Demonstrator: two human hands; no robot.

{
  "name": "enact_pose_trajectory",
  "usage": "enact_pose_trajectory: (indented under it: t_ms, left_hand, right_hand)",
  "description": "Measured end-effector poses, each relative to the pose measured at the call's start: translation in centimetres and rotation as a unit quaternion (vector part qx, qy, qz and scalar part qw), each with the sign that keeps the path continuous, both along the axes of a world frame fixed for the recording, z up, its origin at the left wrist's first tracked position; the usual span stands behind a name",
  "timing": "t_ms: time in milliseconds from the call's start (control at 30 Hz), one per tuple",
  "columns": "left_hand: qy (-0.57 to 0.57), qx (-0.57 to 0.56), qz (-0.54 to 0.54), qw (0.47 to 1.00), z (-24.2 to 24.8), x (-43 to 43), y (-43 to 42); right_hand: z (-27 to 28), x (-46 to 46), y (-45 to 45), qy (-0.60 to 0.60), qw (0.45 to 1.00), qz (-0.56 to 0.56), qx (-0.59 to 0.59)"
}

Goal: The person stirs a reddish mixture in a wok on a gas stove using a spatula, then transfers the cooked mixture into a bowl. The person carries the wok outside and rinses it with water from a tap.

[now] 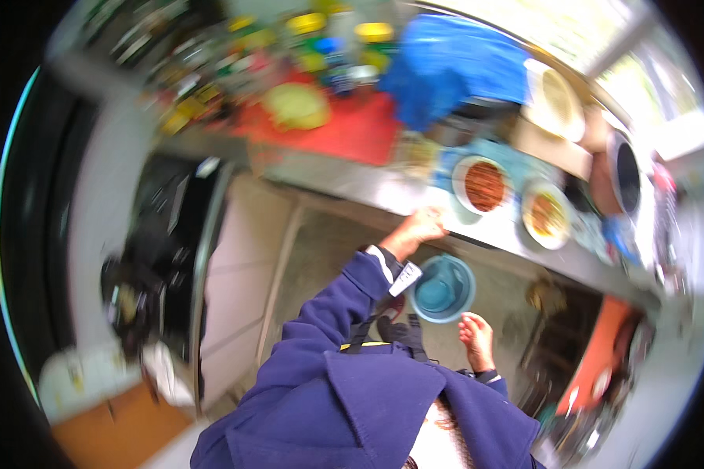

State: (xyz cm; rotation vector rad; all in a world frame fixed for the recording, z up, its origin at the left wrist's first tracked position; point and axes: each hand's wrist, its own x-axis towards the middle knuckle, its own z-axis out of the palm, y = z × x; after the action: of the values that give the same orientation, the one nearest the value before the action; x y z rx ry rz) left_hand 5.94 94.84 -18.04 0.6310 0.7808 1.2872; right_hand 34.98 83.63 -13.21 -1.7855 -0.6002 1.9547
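My left hand [419, 231] reaches to the front edge of the metal counter [340, 183], fingers bent. Motion blur hides whether it pinches something small or touches the edge. Lower down, my right hand [477, 340] hangs with loosely curled fingers and nothing visible in it. Its fingertips appear beside the rim of a blue plastic bucket [443, 288], which is below counter height. Just past my left hand, a white bowl [484, 185] of reddish-brown food stands on the counter. To its right is a second white bowl [545, 214] with yellowish and reddish contents.
Yellow-capped bottles [374, 35] and a green plate-like item [296, 105] crowd a red mat [352, 132]. Blue plastic sheeting [463, 55] lies behind. A pale strainer basket [554, 102] and a large pot [616, 170] stand right. Orange panel [592, 357] below the counter.
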Motion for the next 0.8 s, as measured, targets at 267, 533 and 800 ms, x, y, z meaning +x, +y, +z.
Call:
enact_pose_trajectory:
  t_ms: [267,533,800]
  left_hand:
    - [0.25,-0.177,0.285,0.908,14.3,-13.0,-32.7]
    - [0.523,-0.471,0.565,0.43,18.3,-24.3,-65.5]
    - [0.553,-0.677,0.323,0.363,13.4,-37.2,-80.3]
  right_hand:
    - [-4.3,-10.2,2.0,0.09,0.955,0.284,-0.01]
    - [-5.1,-25.8,-4.1,0.135,0.885,0.445,0.008]
    - [-3.9,-37.7,-14.6,0.131,0.842,0.523,0.005]
